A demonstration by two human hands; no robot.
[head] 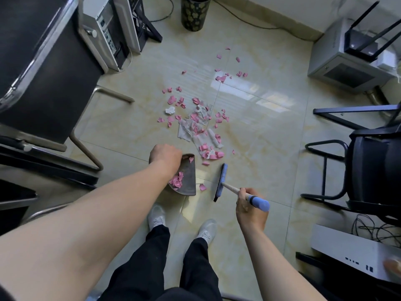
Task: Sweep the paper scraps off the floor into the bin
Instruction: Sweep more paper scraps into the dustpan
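My right hand (249, 208) was wrapped round the broom (233, 190), fingers curled tight on the wooden shaft just below its blue end grip. My left hand (166, 156) was closed, knuckles up, over the dustpan (187, 177). Its handle was hidden under my fist, so I couldn't see the grip itself.

The pan sat on the floor tiles (260, 131) in front of my left foot, its straight open edge facing right and a small heap of pink scraps inside. The brush head (221, 183) stood just beside that edge, its long axis nearly parallel to it. One stray pink scrap (202, 187) lay between the two.

What mattered was the main pile of paper scraps (201, 127), pink bits mixed with white tissue. It lay beyond both tools, its near end just past the brush's far tip. I judged the brush had to reach past the pile and draw it back and leftward into the pan's mouth. The bin (195, 13), black with a yellow pattern, stood well apart by the far wall.
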